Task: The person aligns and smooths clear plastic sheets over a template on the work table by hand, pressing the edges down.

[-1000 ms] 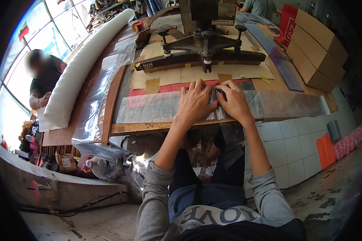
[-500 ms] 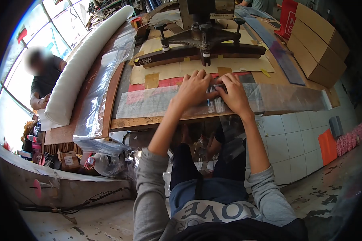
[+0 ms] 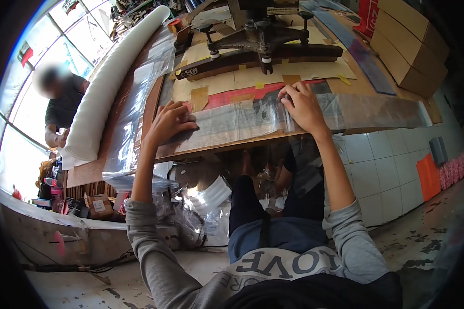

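Observation:
A strip of clear plastic film lies along the near edge of the work table, over a red and dark layer. My left hand rests at the film's left end, palm down, its thumb apart from its bent fingers. Toward the middle right of the strip is my right hand. Its thumb and fingertips are drawn together on the wrinkled film. Just beyond the hands sits a cream board with tape pieces, below a dark metal press bar.
A long white foam roll and more clear film lie on the left. Another person stands beyond the roll. Cardboard boxes stand at the right. Plastic scraps are under the table.
My hands were close together at the middle of the film. My left hand has moved left to the strip's end, while my right hand stays near its earlier place on the film.

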Tool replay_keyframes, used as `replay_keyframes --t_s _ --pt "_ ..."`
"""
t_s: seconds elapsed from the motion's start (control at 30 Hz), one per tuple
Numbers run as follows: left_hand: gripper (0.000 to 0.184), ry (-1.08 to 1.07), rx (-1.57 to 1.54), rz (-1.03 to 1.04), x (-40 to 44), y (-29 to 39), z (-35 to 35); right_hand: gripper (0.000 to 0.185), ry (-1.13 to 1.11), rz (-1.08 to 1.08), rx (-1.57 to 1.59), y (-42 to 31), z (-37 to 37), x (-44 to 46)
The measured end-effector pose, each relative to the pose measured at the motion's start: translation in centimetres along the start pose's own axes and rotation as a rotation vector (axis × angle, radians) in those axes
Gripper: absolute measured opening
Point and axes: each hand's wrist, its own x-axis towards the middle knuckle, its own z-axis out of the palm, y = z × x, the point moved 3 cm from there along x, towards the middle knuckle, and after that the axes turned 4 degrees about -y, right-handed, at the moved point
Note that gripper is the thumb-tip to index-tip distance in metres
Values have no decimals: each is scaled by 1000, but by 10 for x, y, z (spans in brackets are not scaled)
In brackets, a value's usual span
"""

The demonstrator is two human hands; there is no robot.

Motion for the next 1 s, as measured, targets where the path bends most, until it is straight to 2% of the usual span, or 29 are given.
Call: replay_keyframes --t_s 0.13,0.23,0.27,0.33,0.37,0.47,0.57,0.6,0.7,0.73,0.8,0.83,0.87,0.93,1.0 --pt "35 170 187 -162 -27 -13 1 15 -110 62 -172 -9 -4 14" --pt "31 278 313 -123 -23 1 3 20 -333 53 -209 -37 0 38" --pt "26 366 366 -54 -23 7 1 22 -414 30 -191 -55 7 49" --pt "26 444 394 -49 -29 9 3 22 -393 -178 -5 -90 40 60" --pt "27 479 408 -42 -33 11 3 21 -301 -245 -34 -109 54 61" --pt "21 464 281 -53 -37 13 -2 16 -147 -330 -56 -140 95 58" --pt "23 204 -350 -357 -32 0 -9 12 -64 -405 -45 -140 90 56" --pt "44 218 -713 -298 -34 -26 5 10 -37 -437 -38 -140 84 55" --pt "68 216 -772 -271 -42 -39 7 7 -407 -332 418 -120 65 62" --pt "70 199 -766 -279 -41 -35 6 7 -464 -319 614 -111 52 62" --pt "72 172 -757 -302 -41 -26 1 12 -536 -191 803 -87 20 62" --pt "74 158 -752 -316 -42 -24 0 14 -494 -136 922 -72 2 61" --pt "54 182 -731 -312 -42 -31 8 16 -447 -82 1038 -54 -16 59" --pt "38 171 -473 -304 -40 -5 -6 15 -255 67 1194 -7 -49 52" --pt "27 199 -329 -263 -41 14 -11 15 -98 91 1496 55 -77 39"
